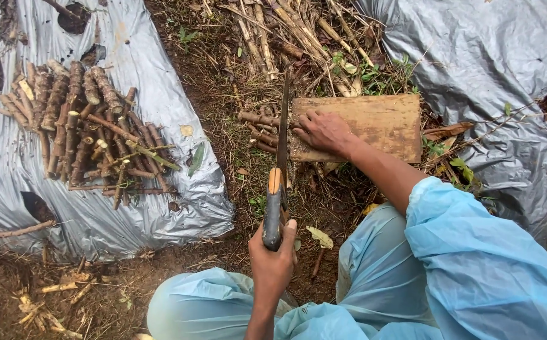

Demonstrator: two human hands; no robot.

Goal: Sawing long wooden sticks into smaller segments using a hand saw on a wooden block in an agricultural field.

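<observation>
The dark handle of a long saw with a thin blade (280, 157) is gripped firmly by the left hand (272, 259), with the thumb raised beside it. Farther on, a short brown stem piece (258, 118) is pressed flat by the right hand (324, 131) at the left edge of a worn wooden board (380, 123). The blade lies across this stem. To the left, open soil is seen, then a grey plastic sheet (160, 208) with a pile of cut stems (84, 126). More uncut stalks (286, 31) are lying beyond.
</observation>
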